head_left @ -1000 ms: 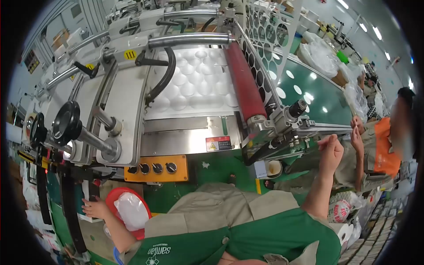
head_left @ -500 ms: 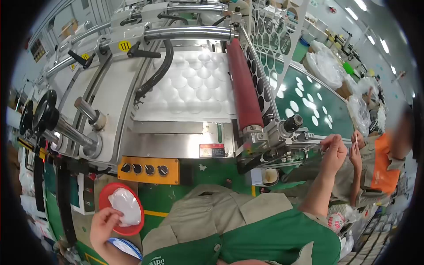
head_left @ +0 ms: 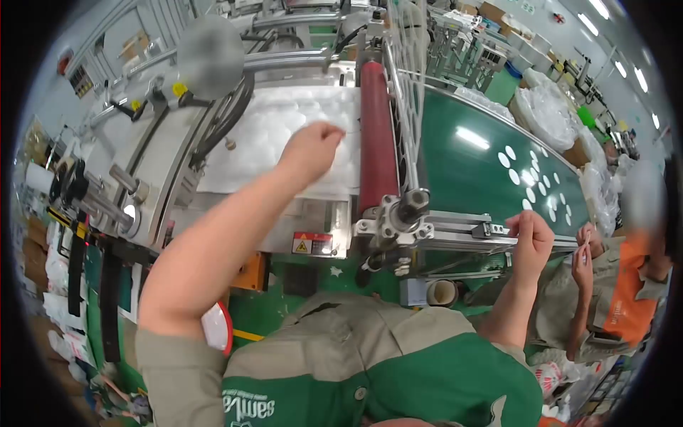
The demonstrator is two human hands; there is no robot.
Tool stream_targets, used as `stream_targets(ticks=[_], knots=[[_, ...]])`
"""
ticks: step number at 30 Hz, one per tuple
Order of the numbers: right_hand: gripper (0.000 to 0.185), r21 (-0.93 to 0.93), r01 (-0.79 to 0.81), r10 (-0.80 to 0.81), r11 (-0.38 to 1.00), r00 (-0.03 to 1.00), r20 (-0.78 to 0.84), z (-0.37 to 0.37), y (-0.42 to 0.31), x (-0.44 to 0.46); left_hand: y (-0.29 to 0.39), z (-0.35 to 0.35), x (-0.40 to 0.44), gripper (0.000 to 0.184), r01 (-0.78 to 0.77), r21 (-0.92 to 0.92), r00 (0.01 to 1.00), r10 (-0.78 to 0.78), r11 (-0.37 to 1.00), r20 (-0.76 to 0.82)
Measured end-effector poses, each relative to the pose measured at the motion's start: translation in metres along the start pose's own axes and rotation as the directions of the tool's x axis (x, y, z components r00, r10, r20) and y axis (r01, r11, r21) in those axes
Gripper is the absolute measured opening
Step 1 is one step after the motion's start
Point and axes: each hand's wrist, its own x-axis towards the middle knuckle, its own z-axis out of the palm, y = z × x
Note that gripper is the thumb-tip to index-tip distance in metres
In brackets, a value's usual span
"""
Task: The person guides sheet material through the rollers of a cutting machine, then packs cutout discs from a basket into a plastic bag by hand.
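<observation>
My left hand [head_left: 311, 151] reaches over a white sheet [head_left: 249, 142] of round shapes on the machine bed, just left of a red roller [head_left: 377, 135]. Its fingers are closed in a pinch; anything between them is too small to make out. My right hand [head_left: 533, 242] is raised beside the near edge of a green conveyor belt [head_left: 455, 167], its fingers also pinched together. Whatever it holds, if anything, is hidden. White discs [head_left: 530, 193] lie scattered on the belt. My left forearm partly covers a red basin [head_left: 228, 329] with white material in it.
A co-worker's hands [head_left: 585, 249] hold something small near the belt's far right end. Metal clamps and a shaft [head_left: 413, 208] stand at the roller's near end. A warning label [head_left: 311, 243] marks the machine front. Plastic bags [head_left: 537, 114] lie beyond the belt.
My left hand has left the red basin and moved up and right over the white sheet. My right hand stays near the belt, still pinched. The view has shifted, and the belt's discs appear farther right.
</observation>
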Motion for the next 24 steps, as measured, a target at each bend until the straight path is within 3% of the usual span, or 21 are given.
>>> stream_targets(ticks=[2, 4, 6, 8, 10, 12, 13, 15, 19, 24], knots=[[0.032, 0.002, 0.006, -0.006, 1.000, 0.997, -0.072, -0.004, 0.001, -0.008, 0.020, 0.008, 0.053, 0.033, -0.053, 0.025, 0.997, 0.054, 0.998, -0.053], [0.032, -0.059, 0.022, -0.020, 0.998, 0.999, 0.029, -0.017, 0.003, -0.017, 0.026, 0.017, 0.115, 0.035, -0.015, 0.024, 0.998, 0.017, 1.000, -0.065], [0.031, -0.057, 0.020, -0.021, 0.998, 1.000, -0.001, -0.019, -0.006, -0.028, 0.024, 0.025, 0.161, 0.036, 0.033, -0.031, 0.989, -0.037, 0.999, -0.141], [0.031, -0.069, 0.001, 0.001, 0.998, 0.999, 0.036, -0.022, -0.014, -0.039, -0.011, 0.043, 0.220, 0.040, -0.018, -0.086, 0.978, -0.001, 0.996, -0.211], [0.030, -0.038, -0.067, 0.068, 0.997, 0.997, 0.038, -0.027, -0.009, -0.054, -0.061, 0.061, 0.298, 0.045, 0.010, -0.174, 0.996, -0.025, 0.985, -0.084], [0.028, -0.014, -0.068, 0.069, 0.998, 0.996, 0.064, -0.026, -0.012, -0.062, -0.046, 0.068, 0.299, 0.052, 0.062, 0.029, 0.998, -0.061, 0.998, -0.033], [0.028, -0.017, -0.078, 0.078, 0.997, 0.996, 0.043, -0.027, -0.012, -0.064, -0.070, 0.076, 0.337, 0.052, -0.033, -0.049, 0.995, 0.038, 0.998, 0.095], [0.025, -0.050, -0.062, 0.065, 0.997, 0.996, 0.055, -0.029, -0.011, -0.070, -0.107, 0.084, 0.388, 0.048, -0.053, -0.100, 0.990, 0.065, 0.994, 0.127], [0.023, -0.071, -0.095, 0.094, 0.993, 0.995, -0.012, -0.035, -0.011, -0.081, -0.043, 0.086, 0.325, 0.034, 0.058, -0.218, 0.996, -0.040, 0.974, 0.082], [0.025, -0.135, -0.125, 0.122, 0.983, 0.992, -0.028, -0.046, -0.005, -0.087, -0.040, 0.082, 0.329, 0.031, -0.006, -0.178, 0.964, 0.053, 0.984, 0.262]])
